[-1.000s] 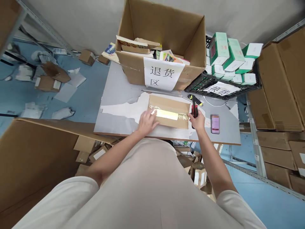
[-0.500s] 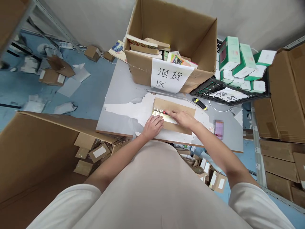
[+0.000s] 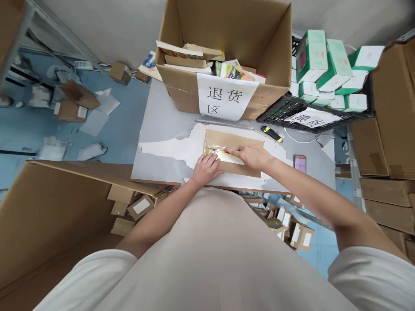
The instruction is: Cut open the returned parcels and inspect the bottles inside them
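Carton [image 3: 234,140] lies under right hand [image 3: 254,157] — left hand [image 3: 206,169] on its left end.

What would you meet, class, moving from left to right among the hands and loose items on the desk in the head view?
Left hand → right hand → black-and-yellow cutter → phone. The taped parcel spans beneath both hands, so it is left out.

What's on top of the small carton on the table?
On the small carton: glossy tape, the left hand's fingers at its left end, and the right hand, holding a red tool. The surface beneath the hands and most of the tool are covered.
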`<state>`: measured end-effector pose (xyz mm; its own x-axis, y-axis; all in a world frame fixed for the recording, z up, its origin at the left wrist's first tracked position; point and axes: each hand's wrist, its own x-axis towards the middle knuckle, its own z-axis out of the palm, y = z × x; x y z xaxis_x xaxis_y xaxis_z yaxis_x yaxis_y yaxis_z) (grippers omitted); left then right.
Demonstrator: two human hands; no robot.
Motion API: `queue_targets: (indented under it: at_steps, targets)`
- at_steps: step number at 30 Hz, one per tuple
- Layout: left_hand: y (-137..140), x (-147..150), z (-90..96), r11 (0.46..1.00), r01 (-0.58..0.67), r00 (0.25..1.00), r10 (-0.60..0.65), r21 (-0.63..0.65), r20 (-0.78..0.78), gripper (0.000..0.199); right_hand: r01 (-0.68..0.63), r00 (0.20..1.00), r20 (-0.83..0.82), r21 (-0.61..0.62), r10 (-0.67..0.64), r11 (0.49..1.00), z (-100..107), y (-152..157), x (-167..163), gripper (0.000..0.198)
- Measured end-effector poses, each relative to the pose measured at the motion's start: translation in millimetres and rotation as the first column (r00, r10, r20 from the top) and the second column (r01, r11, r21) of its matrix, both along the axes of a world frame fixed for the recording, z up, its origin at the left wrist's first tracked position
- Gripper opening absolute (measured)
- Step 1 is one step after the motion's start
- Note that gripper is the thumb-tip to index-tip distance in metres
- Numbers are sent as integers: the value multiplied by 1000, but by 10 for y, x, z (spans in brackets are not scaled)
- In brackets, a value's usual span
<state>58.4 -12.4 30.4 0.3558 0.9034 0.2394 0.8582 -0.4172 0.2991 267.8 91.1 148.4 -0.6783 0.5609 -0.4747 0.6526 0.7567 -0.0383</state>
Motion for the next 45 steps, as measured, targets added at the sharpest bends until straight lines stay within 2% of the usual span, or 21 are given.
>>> queue_targets:
  at_steps: [3,8,11,13,15,17,19,20,21,22,25,27,30,33,38,40,42,45]
  targets:
    - [3,1,27,1000,-7,1000,7,-25,8,48,77,995,59,59,-80,995,-3,-75,406,63]
    - [29,10,34,1000,-13,1000,14,-25,6,49,166,971,145,173,-192,971,1,-266,1271,71]
    - [31,10,37,1000,-17,1000,17,1,-9,46,255,960,67,191,-272,948,10,-416,1694,73]
    - [18,13,74,1000,-16,1000,17,8,-24,45,387,922,-48,171,-384,906,-9,-534,1909,66]
    - [8,29,150,1000,-22,999,22,-11,-35,46,588,796,-214,47,-566,808,-89,-669,2033,56]
    - [23,72,256,999,-31,999,29,-44,-46,51,742,538,-344,-240,-769,626,-241,-803,2021,55]
    - [83,147,363,997,-25,998,21,-67,-62,65,723,239,-350,-559,-906,407,-435,-905,1877,60]
    - [128,195,406,997,-13,997,7,-76,-71,74,670,124,-330,-668,-936,324,-531,-938,1776,62]
    - [178,248,438,996,3,997,-10,-86,-80,84,617,34,-315,-740,-948,268,-616,-958,1671,64]
    - [230,302,457,995,19,996,-28,-99,-88,93,569,-31,-305,-789,-952,234,-686,-969,1574,65]
    - [348,436,451,988,35,993,-51,-151,-105,109,471,-132,-282,-861,-950,190,-799,-977,1407,66]
    - [375,483,427,984,21,992,-42,-179,-115,113,423,-144,-258,-889,-955,176,-814,-978,1410,65]
    - [373,508,427,974,-4,987,-33,-228,-156,116,368,-79,-228,-911,-971,184,-805,-953,1510,62]
    - [377,520,480,957,-28,973,-40,-289,-227,116,388,57,-207,-897,-977,212,-771,-865,1624,60]
    - [385,546,550,933,-66,948,-51,-355,-313,113,472,289,-199,-821,-936,320,-633,-706,1760,55]
    - [383,550,548,927,-59,944,-69,-370,-323,112,464,351,-168,-823,-921,328,-582,-670,1769,53]
    - [390,552,535,925,-61,943,-70,-374,-326,112,465,360,-150,-826,-921,317,-550,-662,1743,54]
    - [408,554,509,927,-78,943,-51,-366,-330,113,447,314,-148,-848,-938,284,-520,-726,1684,55]
